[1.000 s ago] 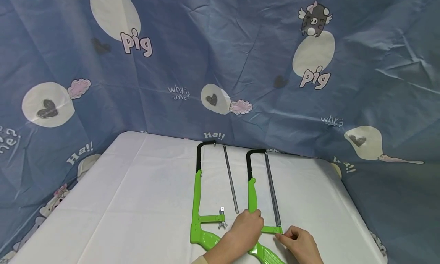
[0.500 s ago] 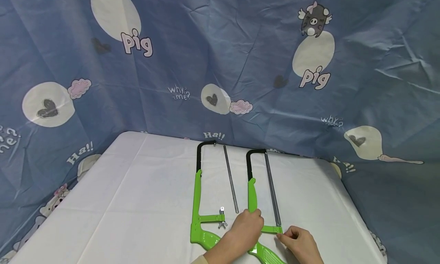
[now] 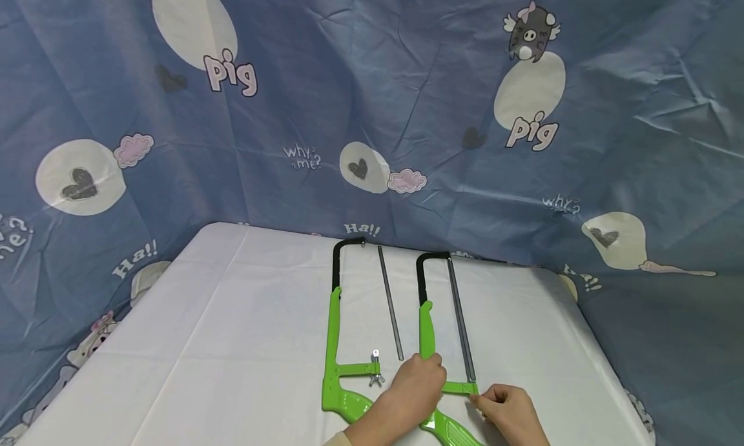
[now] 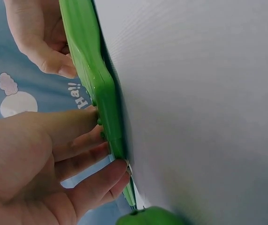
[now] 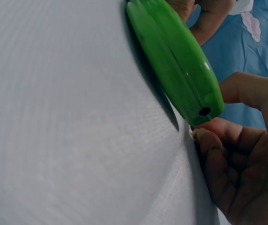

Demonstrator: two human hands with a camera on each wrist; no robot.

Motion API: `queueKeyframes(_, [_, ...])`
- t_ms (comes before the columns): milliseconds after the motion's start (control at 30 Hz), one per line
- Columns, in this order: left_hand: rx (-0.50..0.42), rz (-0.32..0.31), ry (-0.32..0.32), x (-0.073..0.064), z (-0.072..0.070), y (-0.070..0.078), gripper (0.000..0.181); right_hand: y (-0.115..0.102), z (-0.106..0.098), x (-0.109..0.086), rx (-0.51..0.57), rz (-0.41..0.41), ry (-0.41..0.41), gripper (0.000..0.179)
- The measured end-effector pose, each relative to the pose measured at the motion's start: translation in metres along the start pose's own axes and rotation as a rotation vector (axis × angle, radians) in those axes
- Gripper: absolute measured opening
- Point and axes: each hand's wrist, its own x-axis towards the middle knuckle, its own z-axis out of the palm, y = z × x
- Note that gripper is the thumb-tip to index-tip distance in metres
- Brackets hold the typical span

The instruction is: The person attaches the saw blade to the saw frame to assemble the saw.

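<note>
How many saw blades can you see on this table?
2. A loose blade lies between the left saw frame and the right saw frame; a second blade runs along the right saw frame's open side. No others show.

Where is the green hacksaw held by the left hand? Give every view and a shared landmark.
Head: the hacksaw lies below and right of centre.
Left wrist: the hacksaw runs down from the top edge, left of centre.
Right wrist: its handle, upper part, right of centre.
Shared landmark: the right hand; lower right, upper left, lower right respectively.
</note>
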Motion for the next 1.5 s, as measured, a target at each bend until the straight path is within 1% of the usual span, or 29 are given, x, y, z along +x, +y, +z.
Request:
queueKeyframes(267, [-0.008,-0.011,-0.019,0.0004,-0.0021,0.0005,0.026,0.0015,-0.0013,0.0011,0.019,0.019,-0.004,0.030])
queueKeyframes(533, [-0.013,-0.004,-0.024,0.0005,-0.0025,0.0002,0.026,0.0022,-0.0028,0.0013,0.035,0.029,-0.018,0.026])
queueKeyframes(667, [-0.027,-0.006,-0.019,0.0009,-0.0027,0.0000,0.026,0.0030,-0.0043,0.0020,0.060,0.032,-0.036,0.026])
queueKeyframes(800, [-0.065,-0.017,-0.017,0.0013,-0.0032,-0.0003,0.024,0.0035,-0.0047,0.0028,0.074,0.040,-0.044,0.025])
queueKeyframes(1000, [-0.079,-0.018,-0.025,0.0012,-0.0028,-0.0008,0.024,0.0028,-0.0036,0.0027,0.071,0.064,-0.029,0.023])
queueKeyframes(1200, [-0.081,-0.024,-0.034,0.0020,-0.0017,-0.0009,0.023,0.0025,-0.0027,0.0033,0.097,0.078,-0.022,0.022])
queueKeyframes(1333, [-0.080,-0.026,-0.028,0.0021,-0.0016,-0.0006,0.023,0.0043,-0.0026,0.0042,0.118,0.069,-0.030,0.022])
queueKeyframes(1500, [-0.073,-0.018,-0.025,0.0034,0.0003,-0.0011,0.022,0.0063,-0.0071,0.0060,0.137,0.043,-0.070,0.021])
